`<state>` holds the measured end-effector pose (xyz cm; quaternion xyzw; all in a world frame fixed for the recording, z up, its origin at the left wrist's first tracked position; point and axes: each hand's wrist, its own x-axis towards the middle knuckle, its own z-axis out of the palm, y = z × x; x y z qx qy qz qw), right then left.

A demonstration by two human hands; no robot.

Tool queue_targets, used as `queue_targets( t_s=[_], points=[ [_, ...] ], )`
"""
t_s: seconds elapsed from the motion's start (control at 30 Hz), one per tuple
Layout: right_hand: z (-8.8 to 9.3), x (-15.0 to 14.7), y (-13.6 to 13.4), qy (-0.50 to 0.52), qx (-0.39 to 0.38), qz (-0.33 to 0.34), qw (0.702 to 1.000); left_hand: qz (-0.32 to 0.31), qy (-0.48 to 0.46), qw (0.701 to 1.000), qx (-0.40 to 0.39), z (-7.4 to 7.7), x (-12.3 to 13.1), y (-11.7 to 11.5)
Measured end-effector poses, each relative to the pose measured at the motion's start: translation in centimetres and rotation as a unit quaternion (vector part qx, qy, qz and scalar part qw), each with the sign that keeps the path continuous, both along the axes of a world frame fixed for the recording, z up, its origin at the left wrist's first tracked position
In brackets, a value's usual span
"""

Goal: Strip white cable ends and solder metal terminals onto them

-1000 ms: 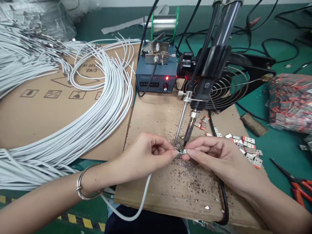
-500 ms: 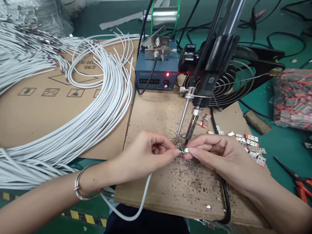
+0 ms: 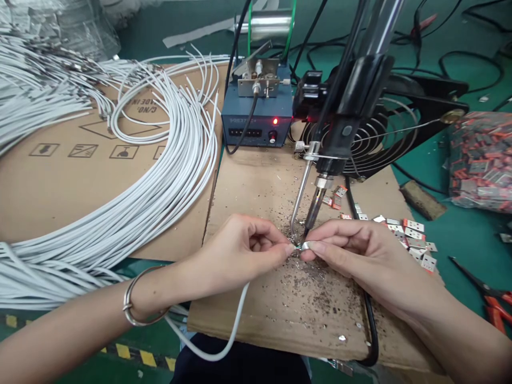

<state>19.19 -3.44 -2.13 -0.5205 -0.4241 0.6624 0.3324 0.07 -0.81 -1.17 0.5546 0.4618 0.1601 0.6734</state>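
Between thumb and forefinger, my left hand (image 3: 252, 250) pinches the end of a white cable (image 3: 236, 325), whose length hangs in a loop below the wrist. My right hand (image 3: 352, 248) pinches a small metal USB connector (image 3: 306, 246). Fine wires at the cable's end meet the connector's rear, right under the tip of a clamped soldering iron (image 3: 314, 213). A thin bent solder feed tube (image 3: 298, 205) ends close to the same spot. Whether the iron's tip touches the joint is too small to tell.
A blue solder feeder (image 3: 256, 120) with a solder spool (image 3: 271, 26) stands behind, beside a black fan (image 3: 380, 133). Bundled white cables (image 3: 160, 186) cover the left. On the right are loose USB connectors (image 3: 414, 229), a bag of connectors (image 3: 482, 160) and red-handled pliers (image 3: 494, 304).
Hardly anything differs. Both hands keep the cable end and the connector under the iron, with only a very slight shift at the fingertips.
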Motion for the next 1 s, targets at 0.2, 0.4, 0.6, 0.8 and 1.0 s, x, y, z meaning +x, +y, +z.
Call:
queue_targets(
  t_s=[0.2, 0.4, 0.6, 0.8, 1.0],
  points=[
    [0.0, -0.1, 0.1, -0.005, 0.007, 0.004, 1.000, -0.004, 0.006, 1.000, 0.005, 0.0, 0.0, 0.0],
    [-0.2, 0.1, -0.2, -0.011, 0.016, 0.016, 1.000, -0.014, 0.013, 1.000, 0.015, 0.1, 0.0, -0.2],
    [0.6, 0.6, -0.7, -0.051, 0.041, 0.082, 0.994, -0.080, 0.006, 0.997, -0.006, 0.7, -0.5, -0.8],
    [2.4, 1.1, -1.4, -0.072, 0.082, 0.160, 0.981, -0.110, -0.041, 0.992, -0.050, 1.4, -0.5, -2.0],
    [3.4, 1.2, -3.3, -0.094, 0.100, 0.154, 0.978, -0.050, -0.085, 0.993, -0.065, 1.6, 0.2, -3.7]
  ],
)
